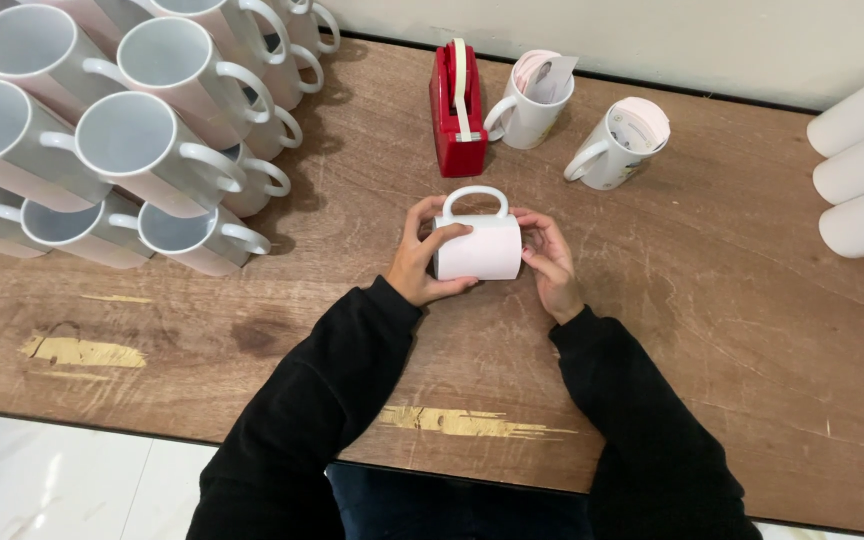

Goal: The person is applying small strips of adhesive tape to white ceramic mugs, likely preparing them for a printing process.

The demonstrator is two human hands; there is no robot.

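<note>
At mid-table, both hands, left hand (424, 262) and right hand (550, 262), clasp a white mug (478, 248), bare wooden table (732, 330) around.

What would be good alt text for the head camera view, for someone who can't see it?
Both hands, the left hand and the right hand, hold a white mug on its side on a wooden table, handle pointing away. A red tape dispenser and two paper-stuffed mugs sit behind; stacked white mugs fill the left.
</note>
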